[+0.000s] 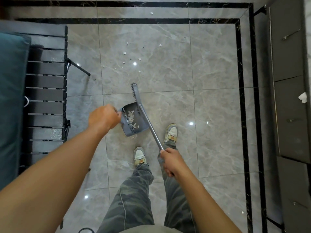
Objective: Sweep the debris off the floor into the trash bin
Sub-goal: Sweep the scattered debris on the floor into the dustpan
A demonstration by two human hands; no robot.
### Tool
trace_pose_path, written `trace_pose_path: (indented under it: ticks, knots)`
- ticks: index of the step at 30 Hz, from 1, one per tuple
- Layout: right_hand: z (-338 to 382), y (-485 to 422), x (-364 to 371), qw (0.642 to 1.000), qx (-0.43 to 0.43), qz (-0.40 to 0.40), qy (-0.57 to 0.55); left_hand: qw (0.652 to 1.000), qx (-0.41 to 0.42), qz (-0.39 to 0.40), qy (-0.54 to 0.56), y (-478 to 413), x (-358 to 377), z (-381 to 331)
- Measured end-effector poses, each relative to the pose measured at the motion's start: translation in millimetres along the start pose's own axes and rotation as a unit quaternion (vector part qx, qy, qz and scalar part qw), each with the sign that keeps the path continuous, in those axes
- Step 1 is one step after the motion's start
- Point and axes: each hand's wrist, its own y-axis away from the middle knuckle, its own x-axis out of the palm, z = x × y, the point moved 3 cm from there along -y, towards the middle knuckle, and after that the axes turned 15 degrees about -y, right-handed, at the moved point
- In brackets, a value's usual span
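The left hand (104, 117), a little left of the frame's centre, is closed in a grip on the handle end of a blue-grey dustpan (133, 121), which sits on the grey marble-look floor (210, 91) just right of that hand. Inside the pan lie several pale scraps of debris (132, 115), and a few more rest at its lower right lip.

The right hand (170, 159), lower and right of centre, is clamped around the metal broom handle (150, 126). The handle runs diagonally up and left from that grip, passing along the right edge of the dustpan, to the broom head (135, 91) just above the pan, whose dark bristles face left.

More debris is scattered on the floor (124, 53) in the upper middle of the frame, well apart from the pan: small white chips and a few dark specks, with one stray white piece near the black tile border at the top and another further right.

Below the pan stand the person's two sneakers (170, 133), white and grey, under camouflage-patterned trousers (134, 195).

On the left edge of the frame is a black slatted bench (45, 84) with a teal cushion (11, 98) beside it. Down the right edge runs a dark cabinet (289, 64) with drawer handles, and a crumpled white tissue (303, 97) shows against it. No trash bin can be made out in this view.
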Motion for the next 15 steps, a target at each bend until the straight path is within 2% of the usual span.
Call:
trace_pose_path:
  ticks: [4, 9, 15]
  knots:
    - [27, 1, -45, 1.000, -0.014, -0.007, -0.024, 0.999, 0.011, 0.051, 0.004, -1, -10, 17]
    - [88, -2, -133, 0.996, -0.015, -0.019, -0.084, 0.999, 0.015, 0.040, -0.010, 17, -55, -22]
    - [136, -13, -205, 0.987, -0.017, -0.067, -0.145, 0.994, -0.005, 0.045, 0.096, 7, -95, -79]
